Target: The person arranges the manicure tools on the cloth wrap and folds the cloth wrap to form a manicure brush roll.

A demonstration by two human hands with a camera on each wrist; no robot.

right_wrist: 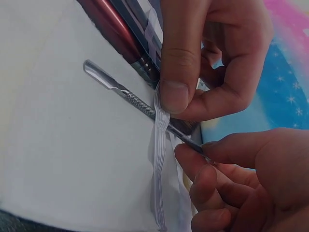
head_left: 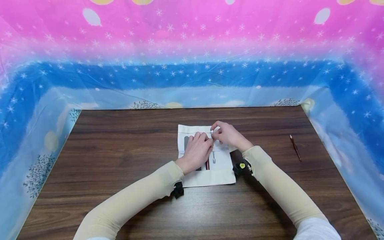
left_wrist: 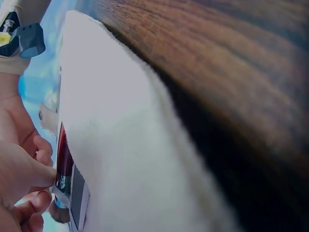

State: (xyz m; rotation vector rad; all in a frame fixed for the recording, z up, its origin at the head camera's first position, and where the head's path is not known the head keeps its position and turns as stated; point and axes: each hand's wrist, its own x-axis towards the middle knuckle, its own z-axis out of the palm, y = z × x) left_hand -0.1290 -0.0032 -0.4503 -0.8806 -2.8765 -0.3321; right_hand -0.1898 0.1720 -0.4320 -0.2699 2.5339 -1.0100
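A white cloth tool roll (head_left: 222, 178) lies spread on the table. My left hand (head_left: 198, 151) is over its middle, thumb and finger pinching the white elastic band (right_wrist: 160, 183). A metal cuticle pusher (right_wrist: 137, 102) runs under that band, its scooped end towards the roll's near edge. My right hand (right_wrist: 251, 179) pinches the pusher's far end between thumb and index finger. Beside the pusher, a brush with a dark red handle (right_wrist: 113, 29) also sits under the band. A grey flat file-like piece (head_left: 186, 141) shows left of my left hand, partly hidden by it.
On the right of the brown wooden table (head_left: 120, 140) lies a slim reddish-brown pen-like stick (head_left: 295, 148). A pink and blue snowflake-patterned cloth (head_left: 192, 73) stands round the table's back and sides.
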